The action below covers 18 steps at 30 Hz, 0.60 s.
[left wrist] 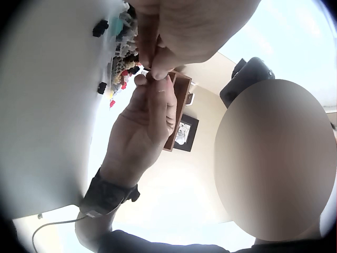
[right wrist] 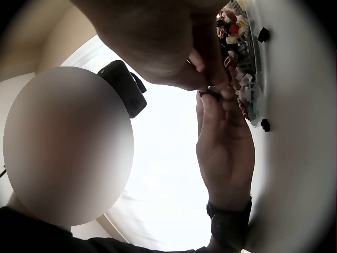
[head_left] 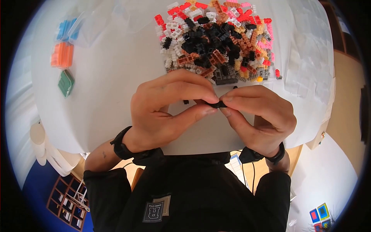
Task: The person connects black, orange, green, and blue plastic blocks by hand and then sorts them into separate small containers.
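Note:
In the head view a small black piece (head_left: 217,104) is between the fingertips of both hands, in front of a heap of small bricks (head_left: 216,42). The left hand (head_left: 170,106) pinches its left end with thumb and forefinger. Its right end is pinched by the right hand (head_left: 262,114). Fingertips cover most of the piece. The left wrist view shows the left hand (left wrist: 195,31) above and the right hand (left wrist: 139,126) below, tips meeting. The right wrist view has the right hand (right wrist: 152,42) on top, the left hand (right wrist: 226,142) beneath.
Loose black bricks lie on the table (head_left: 104,104), one (head_left: 186,102) beside the left hand and another (head_left: 235,87) near the right. Blue (head_left: 66,29), orange (head_left: 62,55) and green (head_left: 66,83) pieces lie at the left. Clear plastic bags (head_left: 309,58) cover the right side.

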Each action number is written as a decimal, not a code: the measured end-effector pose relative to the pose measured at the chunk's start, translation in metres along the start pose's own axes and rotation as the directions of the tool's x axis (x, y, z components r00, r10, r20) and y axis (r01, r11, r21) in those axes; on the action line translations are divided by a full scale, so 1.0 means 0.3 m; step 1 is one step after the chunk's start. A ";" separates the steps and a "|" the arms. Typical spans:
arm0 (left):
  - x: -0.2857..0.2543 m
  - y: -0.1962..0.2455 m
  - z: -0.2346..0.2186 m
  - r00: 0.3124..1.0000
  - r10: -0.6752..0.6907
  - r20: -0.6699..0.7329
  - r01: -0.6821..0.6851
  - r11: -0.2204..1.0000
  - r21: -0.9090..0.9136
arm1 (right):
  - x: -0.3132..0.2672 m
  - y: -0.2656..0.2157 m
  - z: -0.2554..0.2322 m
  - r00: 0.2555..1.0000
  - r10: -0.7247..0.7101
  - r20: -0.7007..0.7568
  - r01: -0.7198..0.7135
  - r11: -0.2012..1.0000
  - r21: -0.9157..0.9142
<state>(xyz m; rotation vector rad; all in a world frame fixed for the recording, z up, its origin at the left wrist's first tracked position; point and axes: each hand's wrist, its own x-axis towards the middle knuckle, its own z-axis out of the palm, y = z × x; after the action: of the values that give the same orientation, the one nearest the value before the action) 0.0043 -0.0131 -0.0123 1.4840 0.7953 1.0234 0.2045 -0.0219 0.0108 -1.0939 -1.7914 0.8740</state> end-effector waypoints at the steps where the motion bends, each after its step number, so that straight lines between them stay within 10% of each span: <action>1: 0.001 0.000 0.000 1.000 -0.021 -0.005 0.021 0.999 -0.048 | 0.002 0.001 0.000 1.000 0.003 0.000 -0.003 1.000 0.013; 18: 0.005 -0.005 -0.004 0.998 0.058 0.022 -0.059 0.996 0.059 | -0.015 0.003 0.010 0.999 -0.034 -0.003 0.034 0.999 -0.043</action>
<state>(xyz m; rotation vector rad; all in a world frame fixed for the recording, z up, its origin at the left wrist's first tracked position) 0.0037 -0.0110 -0.0135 1.5745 0.7779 1.0344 0.2033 -0.0260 0.0076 -1.0885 -1.8279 0.8166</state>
